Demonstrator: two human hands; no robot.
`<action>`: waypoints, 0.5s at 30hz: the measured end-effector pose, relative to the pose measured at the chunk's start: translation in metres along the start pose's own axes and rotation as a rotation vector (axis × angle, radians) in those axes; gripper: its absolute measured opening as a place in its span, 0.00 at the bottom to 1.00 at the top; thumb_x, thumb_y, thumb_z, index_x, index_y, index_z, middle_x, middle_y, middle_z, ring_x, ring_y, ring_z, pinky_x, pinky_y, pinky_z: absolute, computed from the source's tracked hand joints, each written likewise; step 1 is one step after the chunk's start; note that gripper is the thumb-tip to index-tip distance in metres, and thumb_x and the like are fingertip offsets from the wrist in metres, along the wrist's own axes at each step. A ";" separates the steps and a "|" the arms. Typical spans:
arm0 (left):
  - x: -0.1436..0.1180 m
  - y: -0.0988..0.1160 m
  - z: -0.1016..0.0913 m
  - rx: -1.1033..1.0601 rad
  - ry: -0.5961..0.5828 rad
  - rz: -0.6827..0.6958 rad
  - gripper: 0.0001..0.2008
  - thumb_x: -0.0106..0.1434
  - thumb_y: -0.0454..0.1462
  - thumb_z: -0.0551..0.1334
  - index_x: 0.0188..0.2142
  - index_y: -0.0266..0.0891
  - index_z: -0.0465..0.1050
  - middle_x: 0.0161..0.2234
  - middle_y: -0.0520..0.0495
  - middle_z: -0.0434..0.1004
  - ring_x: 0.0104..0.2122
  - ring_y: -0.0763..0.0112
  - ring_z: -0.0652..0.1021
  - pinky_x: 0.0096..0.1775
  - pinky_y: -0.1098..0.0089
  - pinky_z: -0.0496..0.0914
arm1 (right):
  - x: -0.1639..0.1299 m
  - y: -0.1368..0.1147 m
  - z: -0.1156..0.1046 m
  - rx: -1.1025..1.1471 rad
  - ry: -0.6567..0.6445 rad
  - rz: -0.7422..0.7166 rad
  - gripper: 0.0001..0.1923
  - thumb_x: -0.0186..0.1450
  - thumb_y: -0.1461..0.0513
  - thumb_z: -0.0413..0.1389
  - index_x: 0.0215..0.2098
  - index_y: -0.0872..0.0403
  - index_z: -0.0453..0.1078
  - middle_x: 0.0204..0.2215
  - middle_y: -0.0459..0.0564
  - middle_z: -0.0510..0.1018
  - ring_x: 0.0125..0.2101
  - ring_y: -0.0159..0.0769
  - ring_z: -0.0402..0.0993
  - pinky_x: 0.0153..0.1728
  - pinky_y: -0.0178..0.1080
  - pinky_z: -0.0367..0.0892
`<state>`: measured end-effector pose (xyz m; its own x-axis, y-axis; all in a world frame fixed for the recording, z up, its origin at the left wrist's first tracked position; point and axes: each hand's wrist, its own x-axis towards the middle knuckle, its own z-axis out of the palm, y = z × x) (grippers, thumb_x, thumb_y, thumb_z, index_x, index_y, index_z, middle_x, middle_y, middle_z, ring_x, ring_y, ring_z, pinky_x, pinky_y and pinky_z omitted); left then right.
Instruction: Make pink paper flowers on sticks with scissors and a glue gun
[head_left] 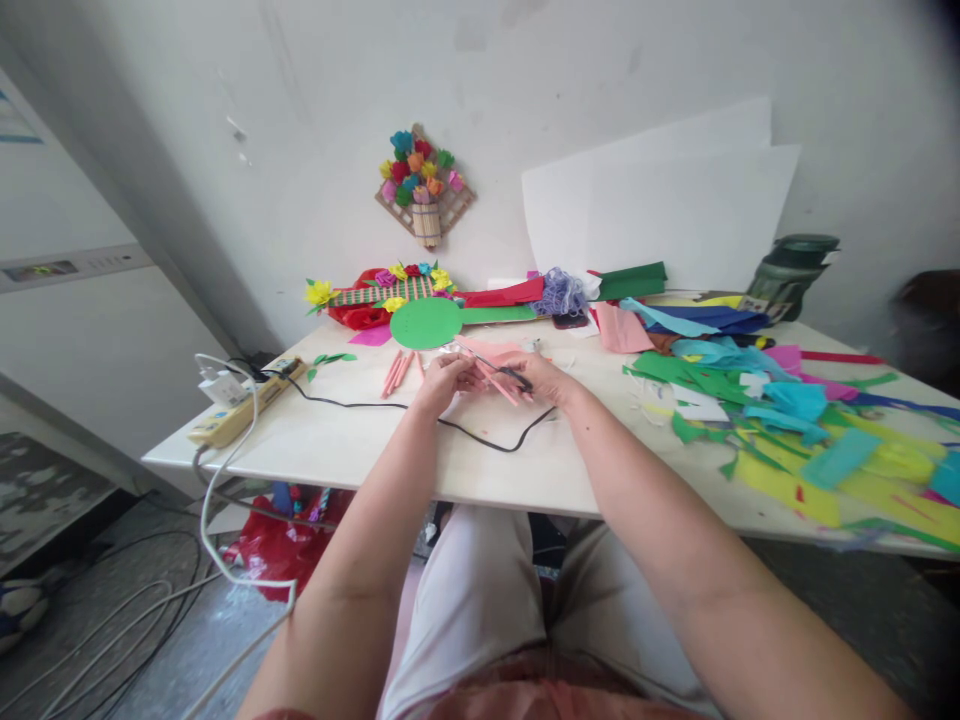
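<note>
Pink paper strips (501, 381) sit pinched in both hands, left hand (444, 380) and right hand (541, 381) clamped on them.

Person, seated: two bare forearms, no sleeves reaching the wrists; left hand (442, 380) and right hand (544, 380) were without gloves, rings or watch. Light, off-white trousers covered both thighs; a pinkish-red garment edge showed at the waist.
</note>
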<state>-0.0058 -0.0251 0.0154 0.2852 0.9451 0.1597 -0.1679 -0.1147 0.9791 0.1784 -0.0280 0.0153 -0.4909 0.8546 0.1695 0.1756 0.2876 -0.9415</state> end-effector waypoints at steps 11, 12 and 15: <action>0.001 -0.001 -0.001 -0.007 -0.003 0.013 0.13 0.48 0.42 0.64 0.24 0.32 0.68 0.21 0.45 0.75 0.19 0.71 0.75 0.22 0.72 0.68 | -0.003 -0.003 0.002 0.006 0.018 0.007 0.20 0.52 0.50 0.60 0.27 0.60 0.71 0.12 0.41 0.65 0.11 0.23 0.59 0.09 0.28 0.54; 0.001 -0.001 -0.001 -0.006 -0.003 0.013 0.13 0.48 0.42 0.64 0.24 0.32 0.68 0.21 0.45 0.75 0.19 0.71 0.75 0.22 0.72 0.68 | -0.003 -0.004 0.002 0.011 0.024 0.021 0.20 0.52 0.49 0.60 0.26 0.60 0.70 0.12 0.41 0.65 0.11 0.23 0.59 0.09 0.28 0.54; 0.002 -0.002 -0.002 -0.002 0.010 0.010 0.12 0.48 0.41 0.64 0.25 0.32 0.68 0.21 0.46 0.74 0.19 0.71 0.75 0.22 0.72 0.69 | -0.005 -0.008 0.004 0.029 0.064 0.053 0.22 0.52 0.47 0.59 0.26 0.60 0.71 0.11 0.42 0.64 0.10 0.23 0.58 0.09 0.28 0.55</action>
<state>-0.0065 -0.0229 0.0134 0.2744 0.9468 0.1679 -0.1729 -0.1232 0.9772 0.1765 -0.0359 0.0207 -0.4261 0.8944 0.1362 0.1746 0.2290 -0.9576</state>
